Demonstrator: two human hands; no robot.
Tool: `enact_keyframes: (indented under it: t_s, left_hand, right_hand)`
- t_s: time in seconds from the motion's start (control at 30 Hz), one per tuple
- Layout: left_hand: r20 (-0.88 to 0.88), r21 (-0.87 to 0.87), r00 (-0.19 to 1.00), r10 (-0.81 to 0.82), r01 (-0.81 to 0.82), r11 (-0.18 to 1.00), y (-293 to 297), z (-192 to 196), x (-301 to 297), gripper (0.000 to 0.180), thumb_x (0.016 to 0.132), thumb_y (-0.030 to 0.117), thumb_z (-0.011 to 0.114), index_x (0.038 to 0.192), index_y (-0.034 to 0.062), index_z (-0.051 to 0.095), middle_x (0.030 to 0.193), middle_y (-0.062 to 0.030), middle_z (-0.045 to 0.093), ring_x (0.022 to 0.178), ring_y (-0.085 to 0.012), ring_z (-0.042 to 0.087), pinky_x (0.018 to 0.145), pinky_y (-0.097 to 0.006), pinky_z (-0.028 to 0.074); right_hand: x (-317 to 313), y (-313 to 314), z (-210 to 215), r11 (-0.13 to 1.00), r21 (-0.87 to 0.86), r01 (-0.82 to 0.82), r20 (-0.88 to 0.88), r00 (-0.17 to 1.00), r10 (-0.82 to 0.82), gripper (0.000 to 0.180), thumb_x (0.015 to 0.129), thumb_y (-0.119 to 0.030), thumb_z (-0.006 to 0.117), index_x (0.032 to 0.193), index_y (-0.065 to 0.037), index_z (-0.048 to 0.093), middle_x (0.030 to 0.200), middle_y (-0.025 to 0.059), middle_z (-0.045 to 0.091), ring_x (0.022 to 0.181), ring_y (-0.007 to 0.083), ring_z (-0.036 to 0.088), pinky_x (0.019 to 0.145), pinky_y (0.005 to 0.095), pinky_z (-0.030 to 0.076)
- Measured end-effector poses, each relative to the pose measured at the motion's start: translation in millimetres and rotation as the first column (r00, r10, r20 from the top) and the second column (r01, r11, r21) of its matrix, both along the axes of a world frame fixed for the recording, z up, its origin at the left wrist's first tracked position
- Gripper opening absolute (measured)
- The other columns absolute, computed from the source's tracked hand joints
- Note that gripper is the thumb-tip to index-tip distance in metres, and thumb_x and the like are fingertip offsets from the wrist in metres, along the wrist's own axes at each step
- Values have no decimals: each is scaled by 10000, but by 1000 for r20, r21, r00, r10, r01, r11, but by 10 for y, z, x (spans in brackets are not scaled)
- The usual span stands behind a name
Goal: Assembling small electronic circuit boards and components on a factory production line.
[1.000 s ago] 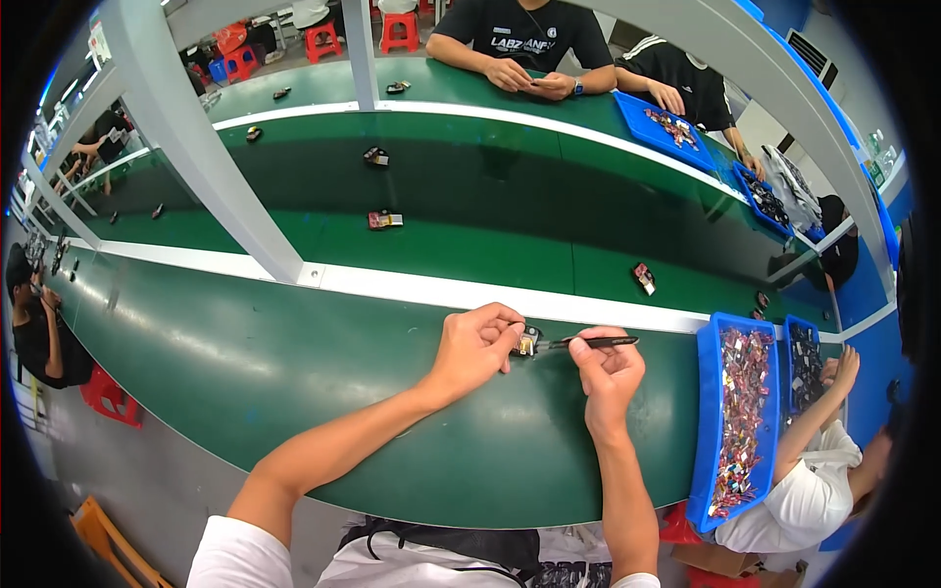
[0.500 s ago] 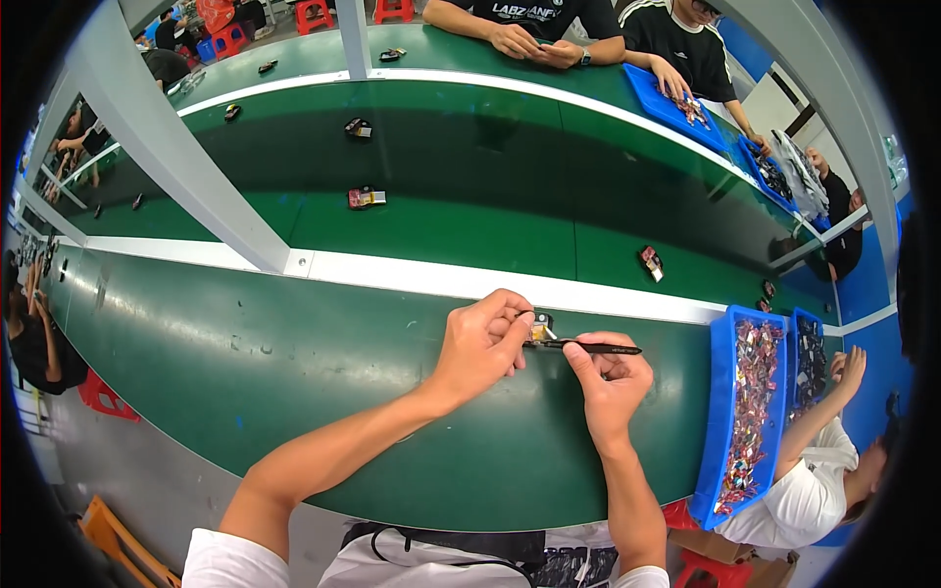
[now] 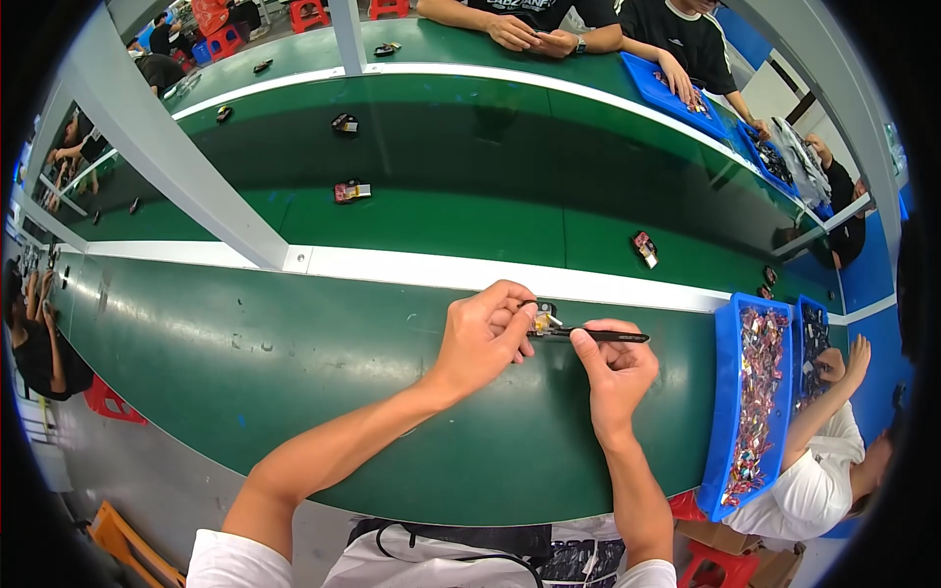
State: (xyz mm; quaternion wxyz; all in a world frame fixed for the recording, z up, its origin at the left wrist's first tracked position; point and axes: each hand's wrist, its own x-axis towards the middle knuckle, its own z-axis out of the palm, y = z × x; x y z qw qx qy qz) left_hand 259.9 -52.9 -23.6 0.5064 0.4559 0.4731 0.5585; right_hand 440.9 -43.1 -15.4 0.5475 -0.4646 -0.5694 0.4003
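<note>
My left hand (image 3: 485, 328) is closed around a small black casing (image 3: 546, 312), with yellow and silver parts showing inside. Its thumb and fingertips pinch the casing's left side. Black tweezers (image 3: 619, 336) lie nearly level in my right hand (image 3: 619, 377), gripped between thumb and fingers. Their tip reaches to the casing; what it touches there is too small to make out. Both hands are above the green worktop (image 3: 323, 382), close to its white rail (image 3: 421, 271).
A blue tray (image 3: 718, 412) full of small red and silver wired parts stands to my right. Beyond it, a second blue tray (image 3: 799, 306) holds black pieces, with a co-worker's hand at it. Several small devices lie on the green belt (image 3: 470, 216). A grey post (image 3: 186, 162) rises at left.
The devices on the belt have shifted slightly left. My hands keep the same grip on casing and tweezers. The co-worker's hand at right has moved over the black pieces.
</note>
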Motion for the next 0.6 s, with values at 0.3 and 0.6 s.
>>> enact_keyframes:
  t_s: [0.3, 0.6]
  left_hand:
    - [-41, -12, 999, -2, 2, 1000, 4, 16, 24, 151, 978, 48, 621, 1081, -62, 632, 823, -94, 699, 625, -129, 685, 515, -242, 538]
    - [-70, 12, 997, -12, 13, 1000, 12, 14, 29, 146, 975, 35, 618, 1085, -60, 629, 845, -97, 706, 628, -123, 683, 520, -238, 542]
  right_hand:
    - [9, -4, 6, 997, -53, -61, -34, 998, 59, 142, 849, 25, 785, 958, 14, 695, 662, -37, 610, 521, -25, 415, 471, 170, 262]
    - [29, 4, 12, 995, -82, -63, 30, 997, 66, 149, 849, 26, 784, 968, 27, 694, 689, -28, 623, 542, -16, 442, 481, 166, 283]
